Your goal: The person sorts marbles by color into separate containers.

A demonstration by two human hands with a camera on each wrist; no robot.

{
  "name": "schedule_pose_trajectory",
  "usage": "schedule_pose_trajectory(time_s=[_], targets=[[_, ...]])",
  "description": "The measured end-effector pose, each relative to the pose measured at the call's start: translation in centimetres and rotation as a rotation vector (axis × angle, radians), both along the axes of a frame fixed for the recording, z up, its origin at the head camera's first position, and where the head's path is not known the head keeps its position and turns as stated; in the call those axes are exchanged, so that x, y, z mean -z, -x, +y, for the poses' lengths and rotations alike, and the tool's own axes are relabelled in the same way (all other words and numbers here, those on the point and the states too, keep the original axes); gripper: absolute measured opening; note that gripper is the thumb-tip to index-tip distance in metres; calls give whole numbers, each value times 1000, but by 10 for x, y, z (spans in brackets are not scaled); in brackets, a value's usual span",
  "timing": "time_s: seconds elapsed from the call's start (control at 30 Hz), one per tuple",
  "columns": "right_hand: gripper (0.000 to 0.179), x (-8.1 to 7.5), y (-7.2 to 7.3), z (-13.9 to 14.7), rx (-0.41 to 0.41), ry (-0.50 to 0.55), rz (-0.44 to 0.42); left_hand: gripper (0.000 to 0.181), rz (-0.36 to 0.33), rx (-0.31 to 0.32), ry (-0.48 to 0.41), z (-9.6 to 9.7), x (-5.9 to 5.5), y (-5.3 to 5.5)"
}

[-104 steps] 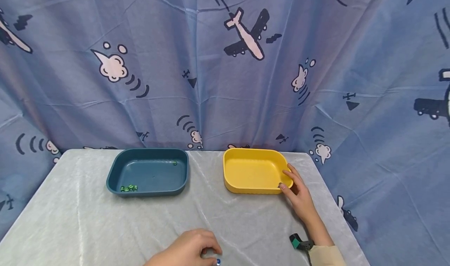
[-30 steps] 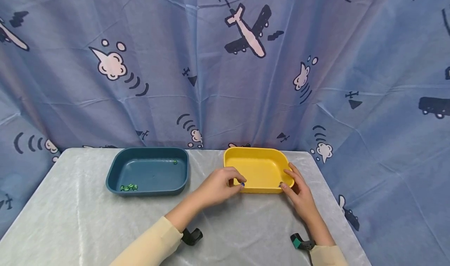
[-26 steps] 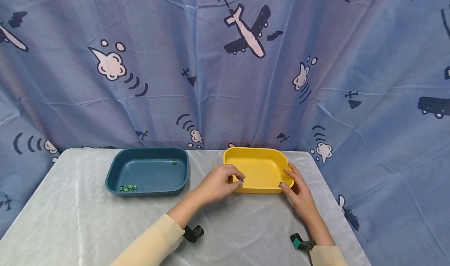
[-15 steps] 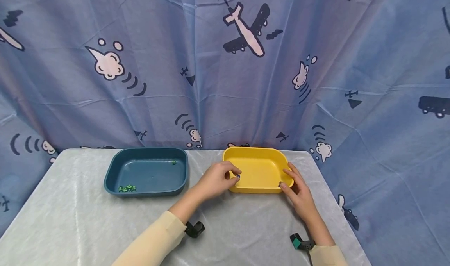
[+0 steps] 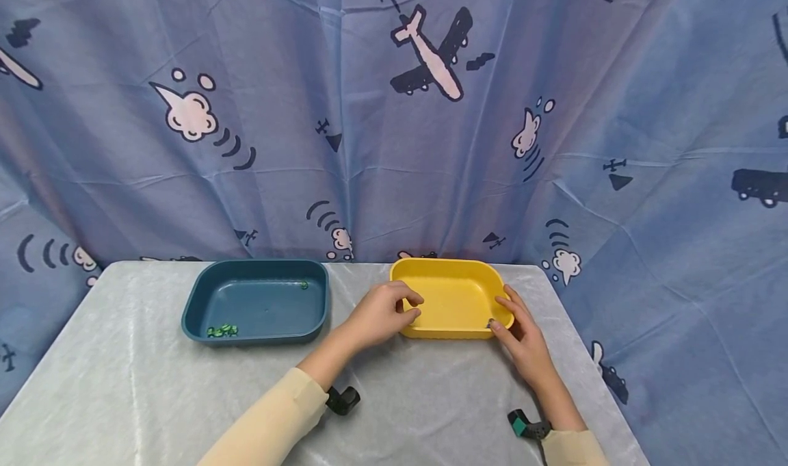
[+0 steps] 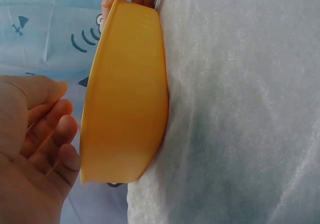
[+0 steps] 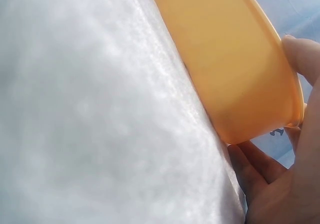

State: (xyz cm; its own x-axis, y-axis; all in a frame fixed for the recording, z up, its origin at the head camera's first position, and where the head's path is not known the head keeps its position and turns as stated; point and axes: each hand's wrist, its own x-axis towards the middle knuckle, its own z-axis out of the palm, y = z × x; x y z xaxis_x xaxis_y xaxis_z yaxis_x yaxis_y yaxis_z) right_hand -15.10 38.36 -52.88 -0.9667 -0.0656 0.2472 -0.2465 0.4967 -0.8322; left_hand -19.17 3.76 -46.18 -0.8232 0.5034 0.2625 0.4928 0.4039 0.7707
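My left hand (image 5: 380, 313) hovers over the left front rim of a yellow plastic bin (image 5: 446, 334). Its thumb and fingertips are slightly apart, with nothing between them in the head view. The left wrist view shows the same hand (image 6: 40, 134) beside the bin's wall (image 6: 125, 93), fingers loosely curled. At the bin's right end, my right hand (image 5: 523, 343) grips the corner, thumb on the front rim and fingers around the side. Something small and bluish (image 5: 490, 323) shows inside by that thumb, partly hidden. The blue piece seen earlier in my left hand is out of sight.
A dark teal bin (image 5: 258, 338) stands to the left on the pale cloth-covered table (image 5: 154, 397). Several shiny green pieces (image 5: 223, 330) lie in its front left corner, and one green piece (image 5: 304, 285) near its back right. A patterned blue curtain (image 5: 277, 110) hangs behind.
My left hand has come from the table's front to the yellow bin with a small blue piece, moved slightly left over the rim and let it go. The right hand has stayed on the bin.
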Motion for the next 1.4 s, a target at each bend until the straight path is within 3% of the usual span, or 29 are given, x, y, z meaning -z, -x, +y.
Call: schedule_pose_trajectory(time_s=[0.53, 0.87, 1.0, 1.13, 1.3, 1.4], targets=[[51, -2, 0, -1, 10, 1, -1, 17, 13, 11, -5, -4, -1, -1], [51, -2, 3, -4, -3, -1, 8, 16, 48, -20, -7, -24, -8, -7], [51, -1, 7, -7, -4, 1, 11, 14, 76, -36, -5, -44, -10, -13], [53, 2, 10, -9, -4, -12, 4, 13, 128, -60, 24, -74, -13, -27], [72, 1, 7, -2, 24, -78, -31, 16, 176, -157, 96, -117, -17, -49], [82, -5, 4, 5, 39, -163, -45, 20, 246, -237, 156, -148, -18, -59]])
